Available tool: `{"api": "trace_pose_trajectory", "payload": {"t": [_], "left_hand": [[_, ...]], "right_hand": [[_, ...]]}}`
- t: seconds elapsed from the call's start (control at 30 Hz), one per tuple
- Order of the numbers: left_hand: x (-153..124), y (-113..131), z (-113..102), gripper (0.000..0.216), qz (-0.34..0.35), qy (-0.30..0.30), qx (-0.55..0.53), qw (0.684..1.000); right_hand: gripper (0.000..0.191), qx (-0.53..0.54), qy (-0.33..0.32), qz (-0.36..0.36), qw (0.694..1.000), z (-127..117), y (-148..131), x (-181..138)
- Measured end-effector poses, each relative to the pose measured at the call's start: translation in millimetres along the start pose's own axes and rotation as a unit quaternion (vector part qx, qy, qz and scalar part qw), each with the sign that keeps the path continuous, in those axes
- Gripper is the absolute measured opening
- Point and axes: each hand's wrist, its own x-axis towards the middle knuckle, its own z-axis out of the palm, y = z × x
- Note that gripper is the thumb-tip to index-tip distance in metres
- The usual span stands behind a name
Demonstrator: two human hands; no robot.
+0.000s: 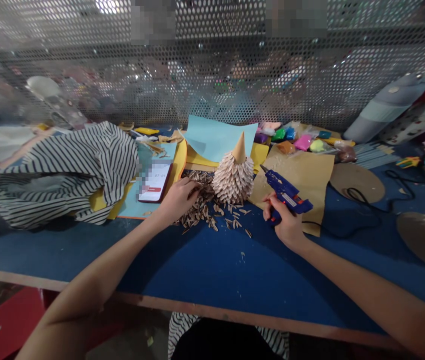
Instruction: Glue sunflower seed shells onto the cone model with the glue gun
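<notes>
One glue gun (286,194) gripped by right hand (283,221), left hand (176,200) curled on seed shells (199,210).

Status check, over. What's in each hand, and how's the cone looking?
Right hand gripping blue hot glue gun, nozzle near cone. Left hand in loose seed shells. Shell-covered paper cone upright, tip bare. Phone and striped cloth off to left.

Blue workbench (212,265); striped cloth (58,175); loose seed shells (200,212); kraft paper (298,185); cardboard disc (357,182); black cable (362,220)
</notes>
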Motion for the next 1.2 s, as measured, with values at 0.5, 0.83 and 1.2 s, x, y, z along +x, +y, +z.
{"api": "trace_pose_trajectory", "payload": {"t": [0.5, 0.83, 1.2], "left_hand": [[-1.1, 4.9, 7.0, 0.021, 0.028, 0.016, 0.014, 0.999], [1.8, 10.5, -4.1, 0.025, -0.049, 0.053, -0.095, 0.993], [0.6, 9.4, -0.2, 0.032, -0.054, 0.044, -0.082, 0.994]], "right_hand": [[0.029, 0.0, -0.003, -0.004, 1.0, 0.2, 1.6, 0.7], [0.028, -0.01, 0.002, -0.004, 1.0, 1.2, -0.2, 0.3], [0.031, -0.004, 0.004, -0.002, 1.0, 2.2, -0.1, 0.6]]}}
